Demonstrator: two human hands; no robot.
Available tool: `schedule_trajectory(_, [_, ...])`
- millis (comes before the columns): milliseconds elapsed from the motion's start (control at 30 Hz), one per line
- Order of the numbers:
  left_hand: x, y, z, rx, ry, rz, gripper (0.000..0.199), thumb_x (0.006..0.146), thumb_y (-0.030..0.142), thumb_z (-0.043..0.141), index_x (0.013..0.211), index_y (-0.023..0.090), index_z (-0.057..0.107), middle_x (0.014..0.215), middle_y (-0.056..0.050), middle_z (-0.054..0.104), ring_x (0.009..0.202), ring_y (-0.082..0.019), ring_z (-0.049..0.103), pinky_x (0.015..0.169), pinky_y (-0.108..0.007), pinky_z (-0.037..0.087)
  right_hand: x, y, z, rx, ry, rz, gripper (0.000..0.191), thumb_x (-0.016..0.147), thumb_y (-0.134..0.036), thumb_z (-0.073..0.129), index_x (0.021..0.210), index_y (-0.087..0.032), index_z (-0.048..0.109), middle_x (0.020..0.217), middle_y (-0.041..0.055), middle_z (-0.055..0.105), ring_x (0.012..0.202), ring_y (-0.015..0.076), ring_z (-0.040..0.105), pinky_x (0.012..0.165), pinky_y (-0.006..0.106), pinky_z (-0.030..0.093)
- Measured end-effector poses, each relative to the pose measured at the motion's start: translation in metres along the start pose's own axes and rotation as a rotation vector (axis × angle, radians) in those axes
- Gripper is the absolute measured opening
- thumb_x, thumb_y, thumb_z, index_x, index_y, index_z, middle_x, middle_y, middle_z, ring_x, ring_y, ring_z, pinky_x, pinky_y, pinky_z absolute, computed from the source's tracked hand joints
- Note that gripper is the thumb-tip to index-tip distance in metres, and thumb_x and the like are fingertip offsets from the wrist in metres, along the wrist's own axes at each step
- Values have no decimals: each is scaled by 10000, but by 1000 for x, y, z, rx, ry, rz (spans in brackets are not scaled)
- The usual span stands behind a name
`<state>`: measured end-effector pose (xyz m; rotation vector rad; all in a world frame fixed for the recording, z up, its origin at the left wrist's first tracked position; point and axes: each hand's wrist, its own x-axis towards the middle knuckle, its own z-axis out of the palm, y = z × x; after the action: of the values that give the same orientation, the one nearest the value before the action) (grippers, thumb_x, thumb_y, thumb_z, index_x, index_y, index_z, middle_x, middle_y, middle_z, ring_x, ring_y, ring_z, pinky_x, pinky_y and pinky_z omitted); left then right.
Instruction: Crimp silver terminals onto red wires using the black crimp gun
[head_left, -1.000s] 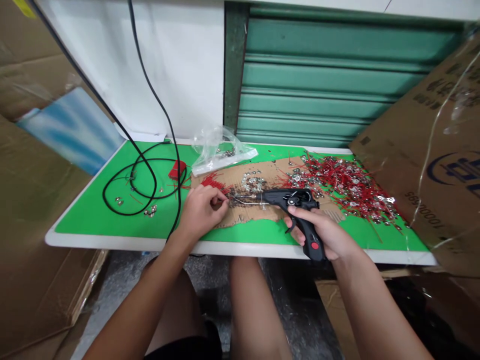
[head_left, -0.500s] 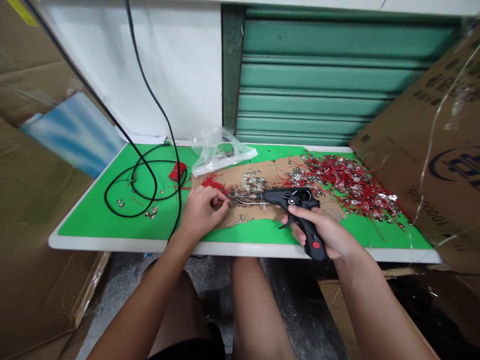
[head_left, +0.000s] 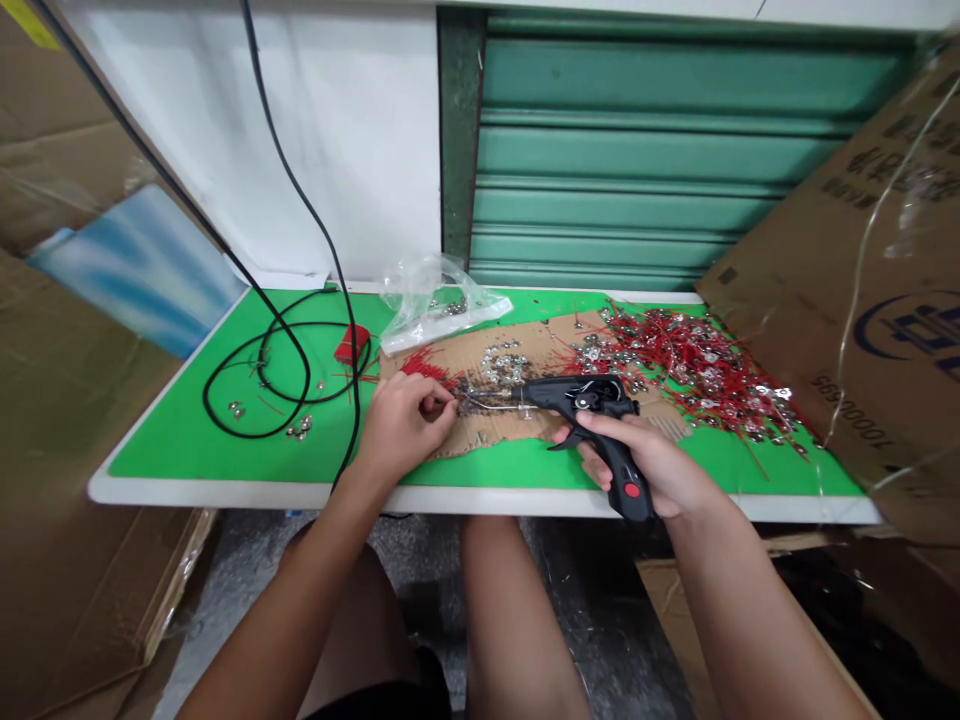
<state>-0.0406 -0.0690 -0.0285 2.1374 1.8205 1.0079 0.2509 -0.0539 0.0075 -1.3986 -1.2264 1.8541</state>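
Observation:
A black soldering gun (head_left: pixel 577 395) with a red button at the grip's base lies in my right hand (head_left: pixel 637 455). My thumb is on its upper side and my fingers are around the handle near the trigger. Its thin metal tip points left, close to the fingertips of my left hand (head_left: pixel 405 420). There my thumb and forefinger are pinched together; what they hold is too small to make out. Beneath the tip is a piece of cardboard (head_left: pixel 465 436) with dark scorch marks. Small metal tabs (head_left: pixel 504 362) and cut red wires (head_left: pixel 424 365) are spread on it.
Red wires with metal tabs (head_left: pixel 697 370) are heaped at right. A clear plastic bag (head_left: pixel 442 300), a red block (head_left: pixel 351 345) and a looped black cable (head_left: pixel 247 432) lie on the green tabletop (head_left: pixel 180 450). Large cardboard boxes (head_left: pixel 885 300) flank the table.
The soldering gun's trigger has swung outward, away from the handle. Both hands stay almost in place, and the view has shifted slightly.

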Motion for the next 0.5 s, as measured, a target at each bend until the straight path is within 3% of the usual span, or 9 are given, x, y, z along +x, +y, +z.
schedule_trajectory(500, [-1, -1, 1, -11, 16, 11, 121, 867, 265, 668, 766, 219, 714, 685, -4, 634, 728, -187, 559, 717, -342, 372, 0, 2, 0, 23, 7, -24, 469, 771, -585, 796, 876, -128, 814, 425, -7, 501, 378, 88, 412, 366, 189, 309])
